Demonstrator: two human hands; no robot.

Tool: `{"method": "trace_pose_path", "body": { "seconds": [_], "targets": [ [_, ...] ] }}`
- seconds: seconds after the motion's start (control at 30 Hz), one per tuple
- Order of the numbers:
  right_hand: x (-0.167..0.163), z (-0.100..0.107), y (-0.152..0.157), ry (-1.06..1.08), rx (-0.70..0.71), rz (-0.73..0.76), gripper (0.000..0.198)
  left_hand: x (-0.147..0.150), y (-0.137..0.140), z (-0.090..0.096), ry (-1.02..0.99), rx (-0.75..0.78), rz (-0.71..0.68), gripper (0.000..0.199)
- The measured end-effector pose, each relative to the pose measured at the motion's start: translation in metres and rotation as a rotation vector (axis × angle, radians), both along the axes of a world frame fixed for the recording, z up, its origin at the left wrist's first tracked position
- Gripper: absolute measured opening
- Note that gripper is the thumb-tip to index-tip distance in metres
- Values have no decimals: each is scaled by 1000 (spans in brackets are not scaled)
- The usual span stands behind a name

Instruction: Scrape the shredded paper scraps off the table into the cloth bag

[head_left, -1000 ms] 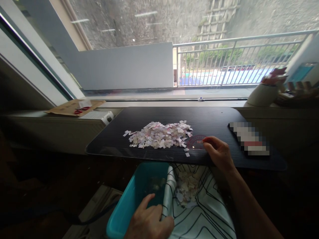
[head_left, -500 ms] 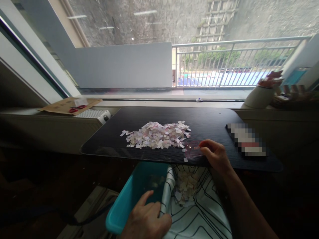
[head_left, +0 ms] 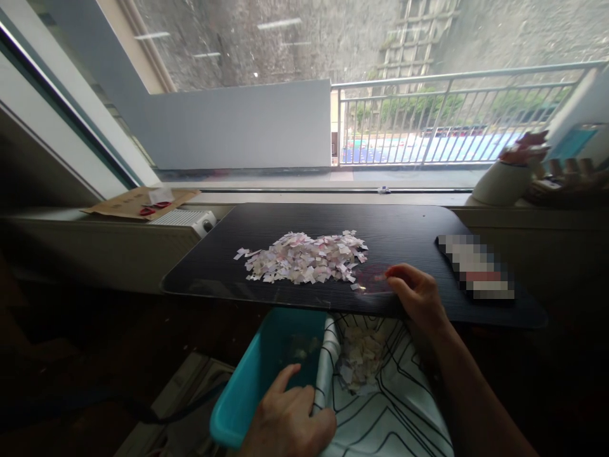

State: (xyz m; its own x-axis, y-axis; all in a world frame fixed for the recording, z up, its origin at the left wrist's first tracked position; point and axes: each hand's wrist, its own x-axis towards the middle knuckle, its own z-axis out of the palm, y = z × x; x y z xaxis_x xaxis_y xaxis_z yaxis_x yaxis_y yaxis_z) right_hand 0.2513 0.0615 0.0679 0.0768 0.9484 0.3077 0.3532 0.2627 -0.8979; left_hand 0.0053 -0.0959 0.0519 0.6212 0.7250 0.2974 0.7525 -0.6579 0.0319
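My right hand (head_left: 419, 292) pinches a thin, clear, pinkish plastic piece (head_left: 373, 279) that lies low over the table's front edge. Just left of the plastic is a wide heap of small white and pink paper scraps (head_left: 307, 257). Below the table my left hand (head_left: 290, 416) is curled at the rolled edge of a white cloth with black lines (head_left: 394, 406), its index finger stretched out over a turquoise bin (head_left: 238, 393). The thumb rests by the cloth edge. More paper scraps (head_left: 361, 358) lie in the hollow of the cloth, and a few pale bits sit inside the bin.
The black table (head_left: 399, 222) stands against a window sill. A pixelated flat object (head_left: 476, 266) lies at its right. Brown paper with red-handled scissors (head_left: 155, 208) is on the left sill above a radiator (head_left: 185, 222). A white vase (head_left: 502, 181) stands at the right.
A loose scrap at the table's front edge is gone from there. My right hand and the plastic piece have barely shifted. The whole view has drifted slightly; my left hand keeps its pose.
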Motion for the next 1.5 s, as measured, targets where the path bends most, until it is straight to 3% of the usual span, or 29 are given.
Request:
{"method": "trace_pose_path", "body": {
  "seconds": [0.1,0.2,0.33,0.5,0.97,1.17,1.37,1.5],
  "targets": [
    [-2,-3,2,-6,21,-149,14,11,0,-7,-92,136,-60,22],
    [-2,-5,3,-60,9,-98,14,22,3,-15,-149,250,-64,22],
    [-1,-3,2,-62,11,-5,14,28,10,-17,-114,288,-86,23],
    [-1,-2,3,-48,3,-79,17,32,17,-4,-96,227,-105,17],
    [-1,-6,3,-113,-45,181,22,33,20,5,70,64,-150,12],
    [0,-6,3,-113,-9,149,23,36,24,12,145,-43,-158,10],
    [5,-2,1,-191,-58,296,18,38,28,18,199,-159,-162,12],
    [4,-1,0,-158,-61,264,23,38,27,22,203,-185,-160,16]
  ]
}}
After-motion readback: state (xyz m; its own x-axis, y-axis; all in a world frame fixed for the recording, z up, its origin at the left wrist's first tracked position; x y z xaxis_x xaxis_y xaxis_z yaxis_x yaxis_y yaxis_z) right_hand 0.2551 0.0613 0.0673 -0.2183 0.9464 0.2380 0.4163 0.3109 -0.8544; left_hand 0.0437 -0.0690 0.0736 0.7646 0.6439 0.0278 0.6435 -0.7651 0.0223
